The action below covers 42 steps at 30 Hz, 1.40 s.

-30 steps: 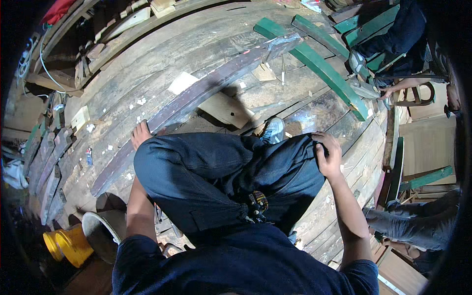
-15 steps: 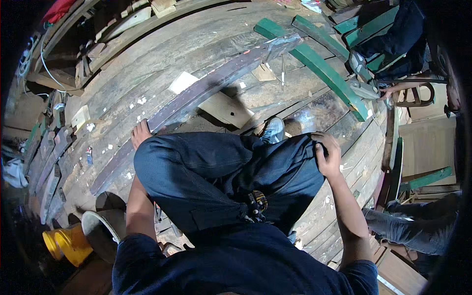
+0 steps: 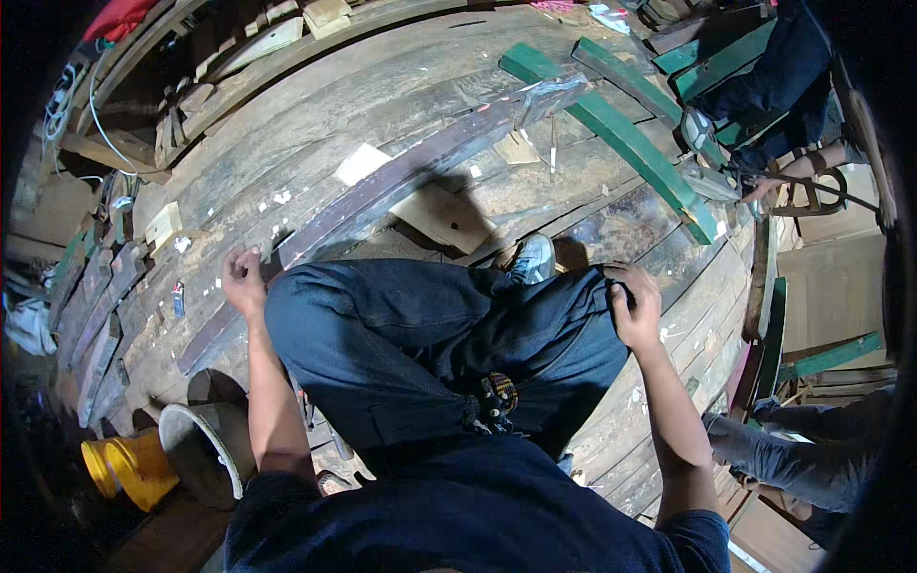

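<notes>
Left hand [image 3: 243,279] pressed loosely curled on worn floor planks [image 3: 315,115], holding nothing, just beside dark purple-brown plank [image 3: 401,177] lying diagonally ahead of knees. Right hand [image 3: 634,307] closed on trouser fabric [image 3: 573,315] at knee. Plank likely stiff, heavy, splintery — best gripped along near edge.

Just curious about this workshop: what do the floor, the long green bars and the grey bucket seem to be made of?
Floor: weathered bare wooden planks, with visible grain and gaps. Green bars: probably painted timber, its paint chipped. Grey bucket: dull and smooth, plastic or metal; unclear.
</notes>
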Available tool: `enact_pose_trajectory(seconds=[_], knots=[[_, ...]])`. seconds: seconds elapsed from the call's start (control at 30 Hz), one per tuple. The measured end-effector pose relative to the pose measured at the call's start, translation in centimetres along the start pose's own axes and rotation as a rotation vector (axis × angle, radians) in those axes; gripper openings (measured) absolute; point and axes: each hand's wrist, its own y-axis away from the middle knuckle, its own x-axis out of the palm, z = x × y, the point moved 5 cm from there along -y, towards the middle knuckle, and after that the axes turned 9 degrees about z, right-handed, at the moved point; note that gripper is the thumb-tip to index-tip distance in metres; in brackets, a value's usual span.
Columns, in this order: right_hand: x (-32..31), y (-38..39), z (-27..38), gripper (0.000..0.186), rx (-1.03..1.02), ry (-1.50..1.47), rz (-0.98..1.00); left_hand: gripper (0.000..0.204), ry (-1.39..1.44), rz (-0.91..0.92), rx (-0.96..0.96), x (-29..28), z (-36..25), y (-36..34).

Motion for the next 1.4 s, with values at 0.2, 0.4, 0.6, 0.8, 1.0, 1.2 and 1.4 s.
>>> enact_pose_trajectory(seconds=[0.2, 0.4, 0.6, 0.8, 1.0, 1.2, 1.4], knots=[[-0.3, 0.1, 0.2, 0.02, 0.015, 0.031, 0.003, 0.032, 0.312, 0.069, -0.2, -0.2, -3.5, 2.4], [-0.3, 0.2, 0.3, 0.02, 0.023, 0.036, 0.009, 0.028, 0.445, 0.093, -0.254, 0.0, -4.9, 3.9], [-0.2, 0.3, 0.2, 0.02, 0.023, 0.056, 0.002, 0.029, 0.35, 0.292, -0.365, 1.9, -9.4, 6.1], [-0.1, 0.3, 0.0, 0.022, 0.041, 0.028, 0.03, 0.051, 0.653, 0.469, -0.77, 2.4, -7.7, 9.2], [-0.2, 0.1, 0.3, 0.019, 0.051, 0.024, 0.007, 0.051, 0.693, 0.443, -0.857, 2.3, -8.2, 10.0], [0.0, 0.1, 0.3, 0.018, 0.017, 0.005, -0.021, 0.056, 0.512, 0.287, -0.678, 1.3, -8.3, 10.6], [0.0, 0.3, 0.0, 0.019, 0.024, 0.018, -0.018, 0.064, 0.734, 0.416, -0.954, 2.2, -8.8, 11.6]])
